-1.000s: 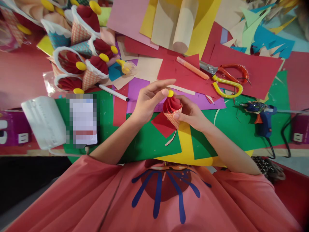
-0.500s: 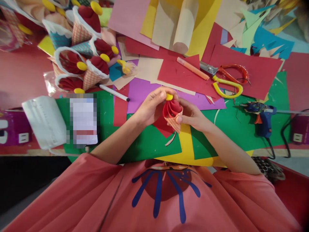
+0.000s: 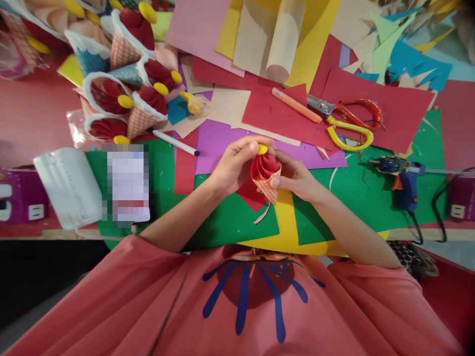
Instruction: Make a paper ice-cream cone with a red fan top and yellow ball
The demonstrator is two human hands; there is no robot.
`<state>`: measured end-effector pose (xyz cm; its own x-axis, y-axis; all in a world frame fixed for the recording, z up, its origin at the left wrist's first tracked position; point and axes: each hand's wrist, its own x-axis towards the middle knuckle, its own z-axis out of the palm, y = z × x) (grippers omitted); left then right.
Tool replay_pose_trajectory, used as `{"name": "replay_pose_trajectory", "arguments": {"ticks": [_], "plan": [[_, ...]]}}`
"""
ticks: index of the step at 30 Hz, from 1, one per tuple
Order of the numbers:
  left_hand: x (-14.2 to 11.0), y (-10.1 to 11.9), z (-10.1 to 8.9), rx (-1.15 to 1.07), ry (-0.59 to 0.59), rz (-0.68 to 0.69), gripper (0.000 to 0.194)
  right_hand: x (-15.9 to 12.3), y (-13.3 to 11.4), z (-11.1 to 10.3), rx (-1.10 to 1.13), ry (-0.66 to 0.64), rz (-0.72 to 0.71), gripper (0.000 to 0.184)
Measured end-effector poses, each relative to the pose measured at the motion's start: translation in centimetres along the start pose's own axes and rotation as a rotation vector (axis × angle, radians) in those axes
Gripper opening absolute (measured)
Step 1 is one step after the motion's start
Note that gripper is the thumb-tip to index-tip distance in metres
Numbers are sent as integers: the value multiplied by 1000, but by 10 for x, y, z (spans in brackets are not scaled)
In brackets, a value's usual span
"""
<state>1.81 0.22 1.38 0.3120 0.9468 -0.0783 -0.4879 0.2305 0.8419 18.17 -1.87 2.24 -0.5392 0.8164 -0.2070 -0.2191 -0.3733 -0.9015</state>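
Between my two hands, above the green sheet, is a small paper cone [image 3: 267, 182] with an orange checked outside and layered red folds inside. My left hand [image 3: 237, 159] is closed at its top, thumb and fingers pinching a yellow disc [image 3: 262, 149] at the edge of the red folds. My right hand [image 3: 295, 178] grips the checked side, thumb in front and the other fingers behind, partly hidden. A thin pale strip [image 3: 262, 214] hangs below the cone's tip.
Similar finished-looking cones [image 3: 146, 111] crowd the upper left. Scissors [image 3: 345, 116] and an orange stick [image 3: 296, 105] lie on red sheets. A glue gun [image 3: 406, 180] with its cord is at right. A marker [image 3: 176, 142], a phone [image 3: 128, 188] and a white box [image 3: 69, 188] are at left.
My left thumb and the yellow disc have shifted very slightly to the right. The cone and my right hand stay practically still.
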Motion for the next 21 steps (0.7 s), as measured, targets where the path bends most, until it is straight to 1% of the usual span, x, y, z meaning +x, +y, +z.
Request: {"name": "replay_pose_trajectory", "arguments": {"ticks": [6,9,11,14,17,21], "plan": [[-1,0,0,-1,-4,1,34,1,0,0,-11,9,-11,58],[-1,4,-2,7,-6,-12,42,2,-2,-1,-97,23,-70,55],[-1,7,-3,32,11,-9,47,2,-3,-1,-175,54,-118,55],[-1,11,-2,109,48,17,43,1,-1,0,-288,119,-115,59],[-1,10,0,169,43,51,36,1,1,1,-367,157,-75,60],[-2,6,1,162,66,29,30,1,4,0,-445,190,-131,63]]}}
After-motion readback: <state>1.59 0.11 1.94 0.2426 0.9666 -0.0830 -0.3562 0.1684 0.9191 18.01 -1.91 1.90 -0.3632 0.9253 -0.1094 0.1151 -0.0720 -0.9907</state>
